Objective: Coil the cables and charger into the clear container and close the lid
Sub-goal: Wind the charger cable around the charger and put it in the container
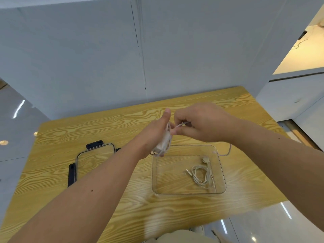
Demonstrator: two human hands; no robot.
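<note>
On the wood-grain bench point(122, 123), one coiled cable point(201, 174) is lying in the clear container point(154, 174). The left hand point(156, 132) is clasping the charger point(164, 141); the right hand point(199, 123) is pinching its cord point(182, 124), winding. The lid point(94, 158) is waiting at left.

A yellow wooden desk point(228, 106) is set against a pale grey wall point(87, 58). A shiny grey floor point(15, 130) with spots of light is seen left of the desk. White cupboards point(289, 99) are seen to its right.

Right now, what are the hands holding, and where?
The left hand grips the white charger around its body, cable wrapped on; the right hand pinches that cable's loose end.
</note>
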